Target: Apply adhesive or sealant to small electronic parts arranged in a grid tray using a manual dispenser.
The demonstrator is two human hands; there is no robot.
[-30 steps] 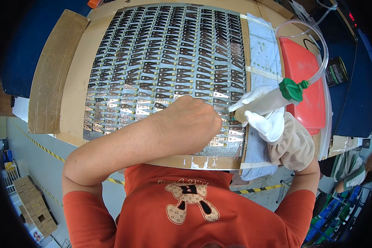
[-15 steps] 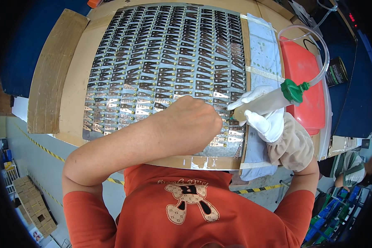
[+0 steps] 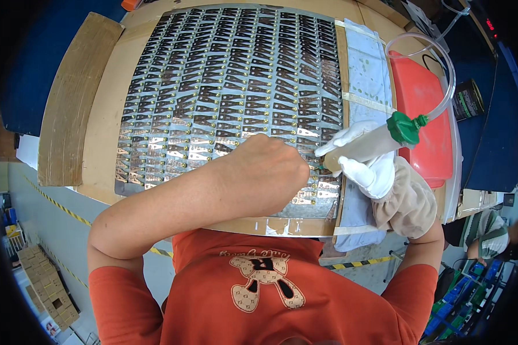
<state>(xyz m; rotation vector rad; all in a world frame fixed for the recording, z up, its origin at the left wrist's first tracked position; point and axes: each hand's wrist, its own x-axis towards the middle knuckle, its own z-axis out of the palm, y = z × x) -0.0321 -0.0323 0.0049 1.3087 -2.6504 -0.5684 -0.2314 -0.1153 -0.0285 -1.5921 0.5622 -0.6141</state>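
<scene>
Fingers of the gloved right hand (image 3: 379,175) are clamped on a translucent syringe (image 3: 365,145), its tip near the metal plate's (image 3: 313,211) right edge; the left hand (image 3: 273,172) curls above rowed metal strips (image 3: 283,115), its fingertips' grip hidden and indeterminable.

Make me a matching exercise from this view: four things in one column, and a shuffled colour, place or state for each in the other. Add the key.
Column one
1. left hand
2. right hand
3. syringe
4. blue cloth

Column two
A. green-capped, joined to a clear tube
B. crossed by pale tape strips
C. bare, over rows of metal pieces
D. white-gloved, holding item 3

Pairs: 1-C, 2-D, 3-A, 4-B
</scene>
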